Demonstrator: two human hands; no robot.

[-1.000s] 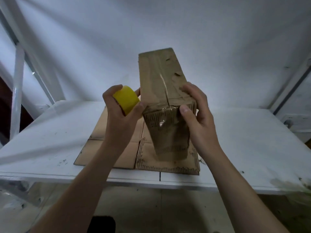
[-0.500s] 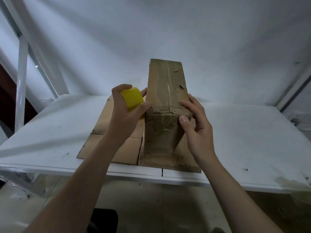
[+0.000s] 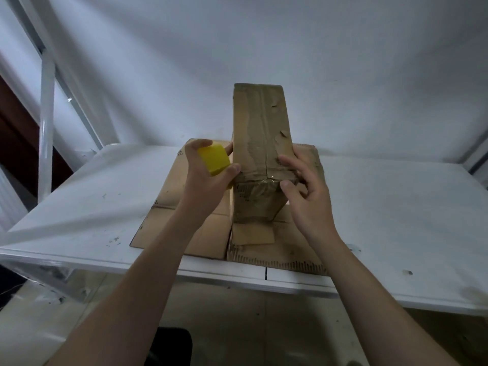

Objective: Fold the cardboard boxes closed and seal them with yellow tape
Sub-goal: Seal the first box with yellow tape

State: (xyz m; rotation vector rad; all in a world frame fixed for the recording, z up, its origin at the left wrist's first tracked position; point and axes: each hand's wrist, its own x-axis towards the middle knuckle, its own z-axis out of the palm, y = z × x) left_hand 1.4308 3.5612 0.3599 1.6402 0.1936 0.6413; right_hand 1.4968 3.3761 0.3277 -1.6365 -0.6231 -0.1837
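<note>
One cardboard box [image 3: 260, 133] is seen standing near the middle of the white desk [image 3: 396, 207], closer to its front edge than to the back. It is set on two flattened cardboard sheets [image 3: 169, 186] laid side by side, which reach almost to the front edge. A seam runs down the middle of the box's long face, and old clear tape is seen across its near edge.

One yellow tape roll [image 3: 214, 159] is gripped in the left hand [image 3: 208, 186], fingers and thumb curled round it, just beside the box's left side, with the thumb tip touching the box. The box's near edge is pinched by the right hand [image 3: 309, 196]: the thumb is pressed on the near face, the index finger lies on the seamed face, and the other fingers are curled beside the right side.
</note>
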